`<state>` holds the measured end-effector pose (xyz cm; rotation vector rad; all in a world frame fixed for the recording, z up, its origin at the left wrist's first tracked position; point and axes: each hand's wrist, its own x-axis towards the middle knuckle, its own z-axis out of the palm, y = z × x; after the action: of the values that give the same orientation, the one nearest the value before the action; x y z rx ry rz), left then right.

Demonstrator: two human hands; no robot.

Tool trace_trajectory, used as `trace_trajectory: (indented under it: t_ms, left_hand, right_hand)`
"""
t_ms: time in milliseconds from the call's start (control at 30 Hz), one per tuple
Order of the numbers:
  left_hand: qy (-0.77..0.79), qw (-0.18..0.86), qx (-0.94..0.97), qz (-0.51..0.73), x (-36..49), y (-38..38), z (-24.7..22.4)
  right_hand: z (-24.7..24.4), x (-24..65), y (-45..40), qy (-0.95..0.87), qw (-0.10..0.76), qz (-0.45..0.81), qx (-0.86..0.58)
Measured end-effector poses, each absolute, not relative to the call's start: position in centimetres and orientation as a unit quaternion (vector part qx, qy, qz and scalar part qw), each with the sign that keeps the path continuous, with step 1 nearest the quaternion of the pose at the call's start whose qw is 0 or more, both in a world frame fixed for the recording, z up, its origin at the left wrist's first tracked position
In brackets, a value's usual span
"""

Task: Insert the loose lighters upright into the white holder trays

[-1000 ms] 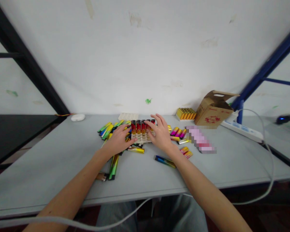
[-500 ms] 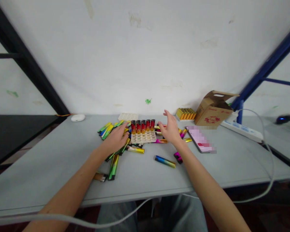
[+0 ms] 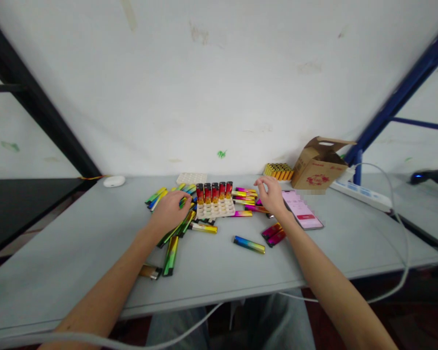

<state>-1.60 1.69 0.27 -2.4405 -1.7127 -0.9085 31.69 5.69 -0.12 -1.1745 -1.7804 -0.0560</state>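
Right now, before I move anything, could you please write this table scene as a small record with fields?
left hand: over the green lighters; grip unclear
right hand: beside the pink-and-gold lighters; grip unclear
front holder: red-and-gold lighters upright at its back, front holes unfilled
rear holder: pale, lying by the wall
nearer the person: blue-and-gold lighter, lying flat
right side: phone, open cardboard box, power strip
far left: white case

Soft, even light, faint shadows, slight overall blur, wide-angle stretching toward the edges.
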Motion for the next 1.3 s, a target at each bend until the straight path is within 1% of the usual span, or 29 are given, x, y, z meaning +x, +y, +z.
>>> trace_trajectory:
  t_ms: [300, 500, 600, 767, 933, 1033, 1133, 1300]
  left_hand:
    - [-0.556, 0.011, -0.780, -0.288, -1.5, 1.5, 0.4]
    - [-0.555, -0.015, -0.781, -0.287, -1.3, 1.5, 0.2]
    - [-0.560, -0.038, -0.780, -0.277, -1.1, 1.3, 0.0]
    - [-0.550, -0.096, -0.795, -0.236, -0.9, 0.8, -0.1]
    - [-0.535, -0.109, -0.800, -0.248, -0.9, 1.0, -0.5]
    - [-0.514, -0.114, -0.809, -0.261, -0.8, 1.1, -0.5]
    - [-0.490, -0.119, -0.822, -0.263, -0.5, 1.0, -0.2]
    - [-0.484, -0.120, -0.831, -0.247, -0.3, 0.9, 0.2]
  right_hand:
    - [0.8, 33.0, 5.4, -0.684, 0.496, -0.023, -0.535]
    - [0.4, 32.8, 5.3, -0.674, 0.512, 0.054, -0.530]
    - [0.2, 32.2, 5.2, -0.701, 0.485, 0.088, -0.515]
    - [-0.3, 31.3, 4.5, -0.766, 0.424, 0.106, -0.472]
    - [-1.0, 29.8, 3.7, -0.832, 0.335, 0.101, -0.431]
    - [-1.3, 28.8, 3.4, -0.853, 0.296, 0.105, -0.418]
    - [-1.5, 28.2, 3.3, -0.861, 0.278, 0.103, -0.413]
    - [-1.8, 27.7, 3.3, -0.863, 0.282, 0.098, -0.407]
